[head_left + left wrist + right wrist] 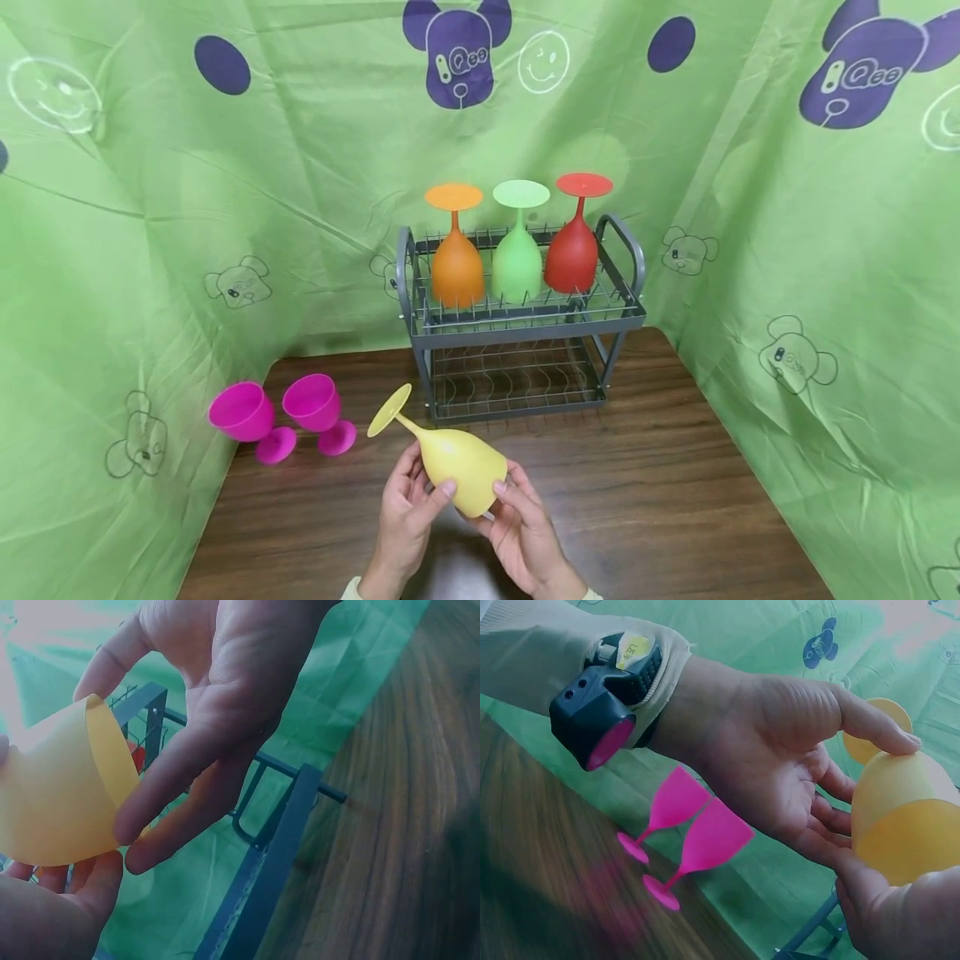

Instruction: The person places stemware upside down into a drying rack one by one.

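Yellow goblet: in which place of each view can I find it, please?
Head: yellow goblet, lower centre, between left hand and right hand.
Left wrist: left side, cut by the edge.
Right wrist: right side, cut by the edge.
Shared landmark: dark rack, in all three.

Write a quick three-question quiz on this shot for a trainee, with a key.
1. How many pink cups stand on the table?
2. True or false: the left hand and the right hand both hold the yellow cup.
3. Fill in the colour: on the rack, the ___ cup stands between the orange cup and the red cup.

Key: 1. Two. 2. True. 3. Green: the green cup is in the middle.
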